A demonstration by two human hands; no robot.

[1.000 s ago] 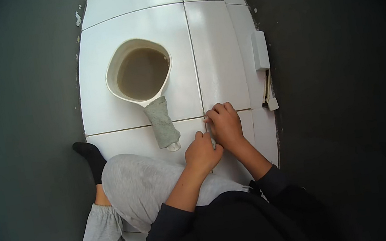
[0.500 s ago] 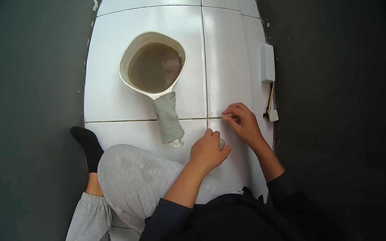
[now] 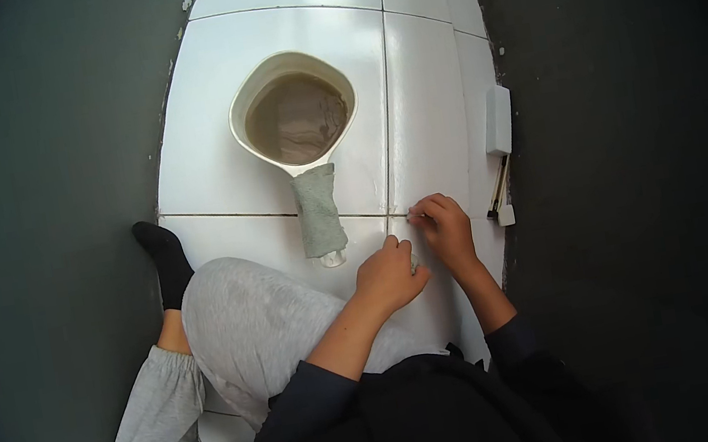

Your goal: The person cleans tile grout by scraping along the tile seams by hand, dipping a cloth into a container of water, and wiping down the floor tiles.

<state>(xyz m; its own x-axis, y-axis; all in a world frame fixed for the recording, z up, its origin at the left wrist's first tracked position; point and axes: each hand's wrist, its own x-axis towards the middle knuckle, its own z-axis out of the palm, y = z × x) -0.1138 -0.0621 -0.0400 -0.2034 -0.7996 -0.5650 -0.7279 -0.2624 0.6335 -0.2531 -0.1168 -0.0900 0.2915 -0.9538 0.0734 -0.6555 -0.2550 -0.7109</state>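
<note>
Bundle [image 3: 414, 262], greyish — clasped in left hand [image 3: 391, 272]; likely light, soft, best pinched at its exposed part. Right hand [image 3: 444, 224], beside that grip — closure cannot be told.

One head-worn cam, fwd/down angle, fairly nr, abv hands [image 3: 391, 277] & tiles [image 3: 196, 144]
</note>
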